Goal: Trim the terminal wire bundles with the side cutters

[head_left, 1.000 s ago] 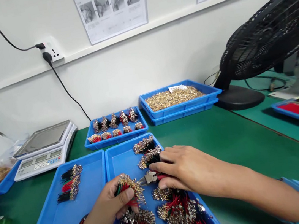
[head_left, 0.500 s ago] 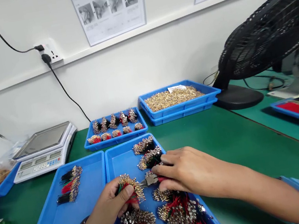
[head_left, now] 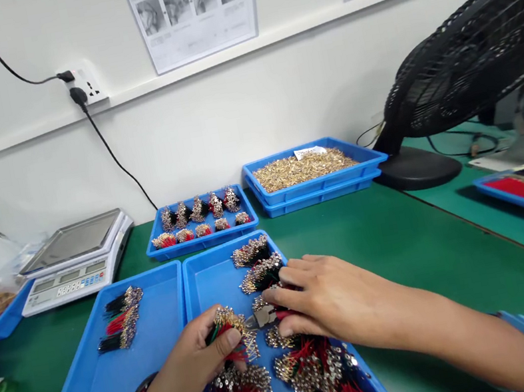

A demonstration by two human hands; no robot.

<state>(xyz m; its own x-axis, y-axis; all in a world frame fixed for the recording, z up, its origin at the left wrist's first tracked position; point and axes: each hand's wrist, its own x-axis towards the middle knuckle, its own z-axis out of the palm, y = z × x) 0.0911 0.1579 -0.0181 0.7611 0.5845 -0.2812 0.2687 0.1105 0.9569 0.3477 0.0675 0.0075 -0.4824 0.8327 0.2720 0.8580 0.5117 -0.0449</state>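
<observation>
My left hand (head_left: 193, 363) is closed round a bundle of red and black wires with metal terminals (head_left: 233, 333), held over the middle blue tray (head_left: 209, 283). My right hand (head_left: 328, 299) grips small red-handled pliers (head_left: 266, 317), whose jaws point left at the bundle. More wire bundles (head_left: 259, 267) lie in the same tray behind my fingers, and a heap of them (head_left: 314, 376) lies under my right wrist.
A left blue tray (head_left: 98, 387) holds three small bundles (head_left: 121, 319). Behind are a tray of sorted bundles (head_left: 199, 217), a tray of loose brass terminals (head_left: 305, 168), a digital scale (head_left: 75, 259), and a black fan (head_left: 468, 72) at right.
Both hands stay nearly still over the middle tray; the pliers remain at the bundle. The view has shifted slightly.
</observation>
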